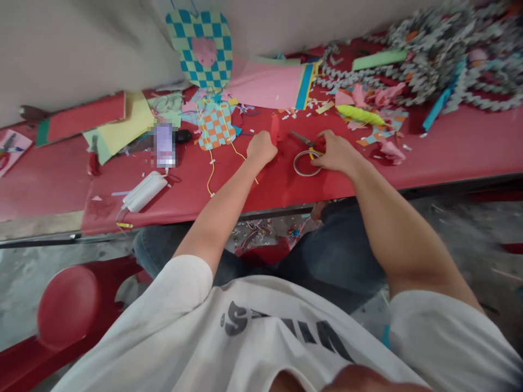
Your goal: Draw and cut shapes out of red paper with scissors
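My left hand (pixel 261 148) is closed in a fist on the red table (pixel 183 188), gripping a narrow red strip (pixel 274 128) that sticks up past the knuckles. My right hand (pixel 335 152) rests on the table with its fingers curled over red-handled scissors (pixel 307 141), whose blades point left. A roll of tape (pixel 305 163) lies flat just left of my right hand, touching it.
A woven orange and blue paper mat (pixel 216 128) with yellow string lies left of my left hand. A checked heart (pixel 202 46) leans on the wall. Coloured paper sheets (pixel 269 84), folded paper chains (pixel 441 54), a white charger (pixel 145 191) and scraps litter the table.
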`<action>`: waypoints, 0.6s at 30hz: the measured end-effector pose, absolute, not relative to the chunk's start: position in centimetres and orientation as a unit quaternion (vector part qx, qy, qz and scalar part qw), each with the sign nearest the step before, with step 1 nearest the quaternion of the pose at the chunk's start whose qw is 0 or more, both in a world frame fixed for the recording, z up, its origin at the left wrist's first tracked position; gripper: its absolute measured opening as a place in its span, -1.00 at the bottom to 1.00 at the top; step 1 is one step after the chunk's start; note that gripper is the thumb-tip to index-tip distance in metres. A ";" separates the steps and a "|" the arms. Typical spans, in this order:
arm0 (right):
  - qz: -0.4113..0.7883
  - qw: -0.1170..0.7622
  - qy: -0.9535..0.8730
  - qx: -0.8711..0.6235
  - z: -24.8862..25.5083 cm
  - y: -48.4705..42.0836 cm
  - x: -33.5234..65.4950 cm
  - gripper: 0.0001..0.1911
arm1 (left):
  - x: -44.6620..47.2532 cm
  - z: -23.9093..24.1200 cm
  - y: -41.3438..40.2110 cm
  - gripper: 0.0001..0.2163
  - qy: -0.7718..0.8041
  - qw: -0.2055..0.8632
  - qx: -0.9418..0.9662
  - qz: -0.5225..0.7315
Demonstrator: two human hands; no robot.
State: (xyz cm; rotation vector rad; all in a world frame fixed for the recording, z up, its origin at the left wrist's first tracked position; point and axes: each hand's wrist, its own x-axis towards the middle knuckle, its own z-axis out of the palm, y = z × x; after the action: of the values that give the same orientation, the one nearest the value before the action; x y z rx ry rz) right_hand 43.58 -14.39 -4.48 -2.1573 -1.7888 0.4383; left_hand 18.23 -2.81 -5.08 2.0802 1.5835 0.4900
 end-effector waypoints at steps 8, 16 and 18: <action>0.090 0.259 -0.581 -0.767 -4.6 -16.5 46.1 -0.26 | 14.6 -6.2 -6.9 -0.93 0.563 0.252 0.751 0.237; 0.012 0.271 -0.567 -0.778 -6.0 -14.5 47.9 -0.48 | 10.5 -6.5 -9.2 -0.45 0.595 0.256 0.721 0.247; 0.017 0.248 -0.565 -0.787 -6.0 -13.8 48.5 -0.54 | 9.7 -6.6 -9.2 -0.36 0.596 0.257 0.713 0.266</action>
State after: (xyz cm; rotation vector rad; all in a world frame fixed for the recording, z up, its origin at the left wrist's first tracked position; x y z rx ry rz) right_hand 48.51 -13.84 -5.99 -2.1436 -1.5401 0.0456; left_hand 9.66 -9.24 -6.56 1.9340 1.6152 0.7205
